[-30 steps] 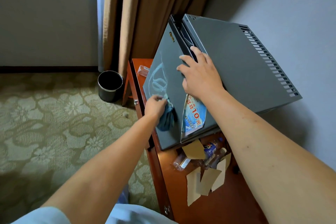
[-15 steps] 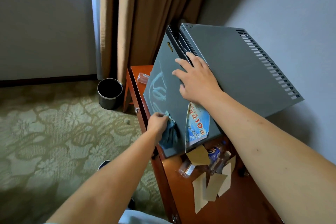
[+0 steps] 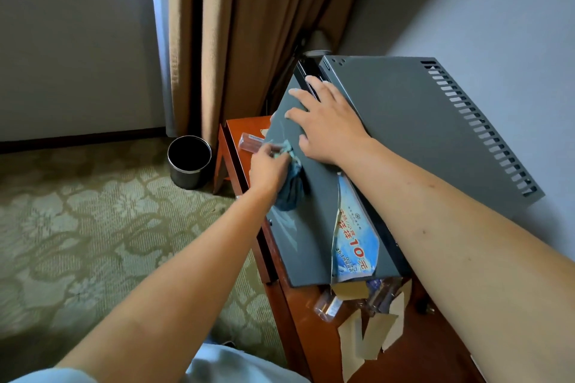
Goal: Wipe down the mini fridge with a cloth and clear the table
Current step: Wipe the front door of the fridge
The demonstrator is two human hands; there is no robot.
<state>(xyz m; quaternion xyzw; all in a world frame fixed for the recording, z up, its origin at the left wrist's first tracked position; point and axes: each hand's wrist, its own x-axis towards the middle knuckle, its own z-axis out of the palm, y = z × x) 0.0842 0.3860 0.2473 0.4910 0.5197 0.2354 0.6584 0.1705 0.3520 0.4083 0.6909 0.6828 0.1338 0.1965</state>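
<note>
L hand grips cloth on fridge door, far end of bench; R hand flat on top edge — keep bracing, wipe w/ overlapping strokes.

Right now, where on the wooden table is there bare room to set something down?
Bare wood shows on the table along its front edge, left of the paper scraps. Another bare strip lies at the far end, around the clear bottle. It is crowded at the mini fridge base, where bottles and scraps pile together.
</note>
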